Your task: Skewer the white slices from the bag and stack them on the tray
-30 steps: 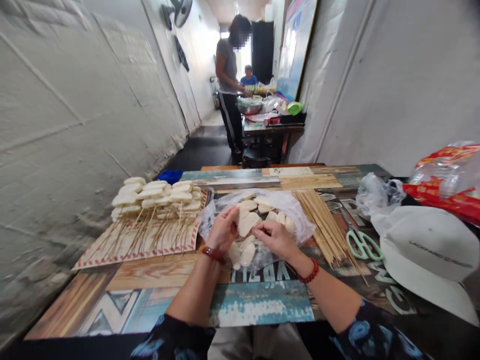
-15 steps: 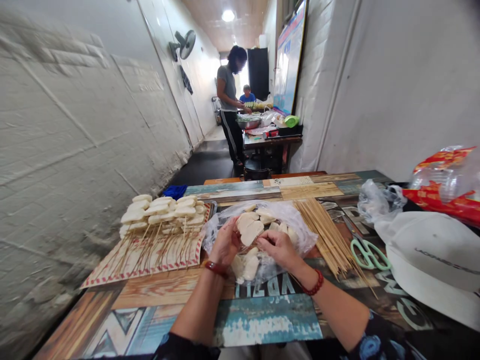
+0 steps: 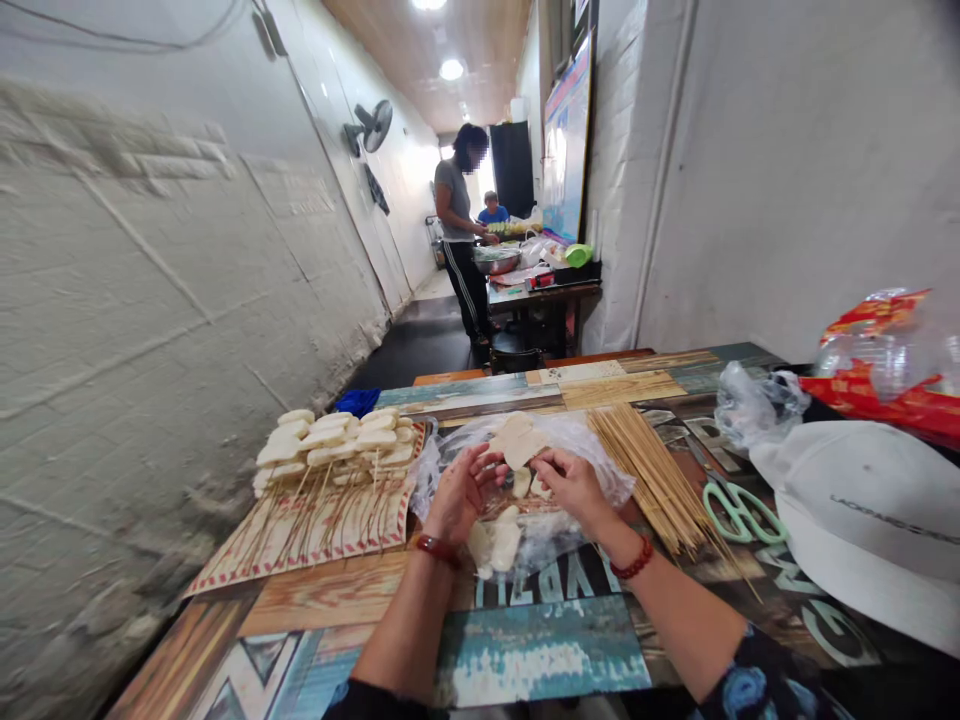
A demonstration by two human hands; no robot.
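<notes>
Flat, pale, doughy slices [image 3: 517,440] stand raised over a clear plastic bag [image 3: 442,455], pinched at their lower right edge by my right hand [image 3: 574,488]. Close on their left is my left hand [image 3: 459,497], palm turned up, fingers apart and curved, with nothing plainly gripped. More loose slices [image 3: 504,540] lie on the bag below my hands. To the left, skewered pale slices [image 3: 330,435] are piled on a red-and-white printed sheet [image 3: 300,550], sticks pointing toward me. A bundle of bamboo skewers [image 3: 649,480] lies right of the bag.
Green-handled scissors [image 3: 739,510] and a white cap [image 3: 862,510] lie on the patterned table [image 3: 540,650] at right, near a red-and-clear package [image 3: 877,370]. A blue cloth [image 3: 358,402] sits at the far left edge. Two people are farther back by another table [image 3: 551,292].
The slices have risen and moved slightly away from me in my right hand. My left hand has come off them and its fingers have opened. The camera view has tilted up slightly.
</notes>
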